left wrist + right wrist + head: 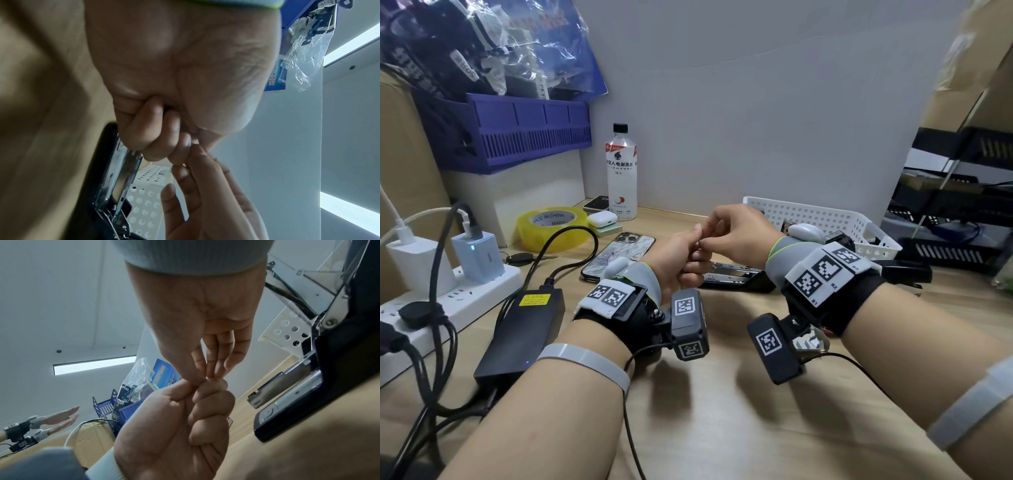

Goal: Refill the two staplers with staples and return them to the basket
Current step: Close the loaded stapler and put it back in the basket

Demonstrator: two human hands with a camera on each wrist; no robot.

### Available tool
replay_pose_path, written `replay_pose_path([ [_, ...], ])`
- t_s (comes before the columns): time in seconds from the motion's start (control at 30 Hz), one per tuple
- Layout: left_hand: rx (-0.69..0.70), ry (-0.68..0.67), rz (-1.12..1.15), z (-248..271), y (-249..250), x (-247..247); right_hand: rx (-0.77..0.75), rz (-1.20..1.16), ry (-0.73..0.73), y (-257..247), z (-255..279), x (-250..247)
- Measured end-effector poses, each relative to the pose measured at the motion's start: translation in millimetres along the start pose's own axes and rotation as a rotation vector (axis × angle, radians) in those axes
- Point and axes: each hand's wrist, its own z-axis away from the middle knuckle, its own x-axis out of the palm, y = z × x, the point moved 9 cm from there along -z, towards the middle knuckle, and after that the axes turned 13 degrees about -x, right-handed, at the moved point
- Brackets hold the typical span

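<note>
A black stapler (736, 275) lies flipped open on the wooden table, its metal channel facing up; it also shows in the wrist views (115, 178) (287, 394). Just above it my two hands meet. My left hand (697, 248) is curled into a fist (164, 123). My right hand (703, 240) pinches at the left fingertips with thumb and forefinger (203, 376). A small silvery staple strip (204, 379) glints between them, mostly hidden. A second black stapler (907, 270) lies to the right, in front of the white perforated basket (825, 219).
A phone (619, 251), a yellow tape roll (551, 226), a bottle (621, 171) and an earbud case (602, 219) lie to the left. A power strip (465, 294) and black adapter (524, 329) with cables sit near left. Black trays (955, 205) stand right. Another person's hands (61, 417) show far off.
</note>
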Motion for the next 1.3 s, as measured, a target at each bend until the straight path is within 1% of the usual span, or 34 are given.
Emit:
replay_pose_path([
  [0.13,0.065,-0.037,-0.005,6,7,6,0.016,-0.029,0.024,3,0,-5],
  [0.2,0.095,-0.036,-0.027,8,9,7,0.018,-0.042,0.002,3,0,-5],
  [0.4,0.113,0.026,-0.171,10,8,6,0.016,-0.041,-0.084,5,0,-5],
  [0.53,0.139,0.131,-0.345,13,8,10,0.017,-0.002,-0.136,8,2,-4],
  [0.6,0.133,0.154,-0.374,14,7,12,0.009,0.034,-0.150,9,2,-4],
  [0.7,0.125,0.154,-0.344,13,6,11,-0.011,0.064,-0.160,11,2,-4],
  [0.77,0.111,0.180,-0.249,9,7,4,-0.008,0.096,-0.170,14,3,-3],
  [0.87,0.065,0.254,-0.088,3,2,-15,0.020,0.168,-0.198,23,6,0],
  [0.97,0.025,0.332,-0.096,1,-7,-28,0.042,0.226,-0.207,31,9,1],
  [1.07,0.014,0.321,-0.148,-1,-9,-27,0.063,0.230,-0.218,36,11,4],
  [1.2,-0.023,0.253,-0.106,1,-9,-25,0.089,0.180,-0.206,43,13,8],
  [1.3,-0.040,0.237,-0.098,2,-9,-26,0.096,0.167,-0.206,44,15,11],
])
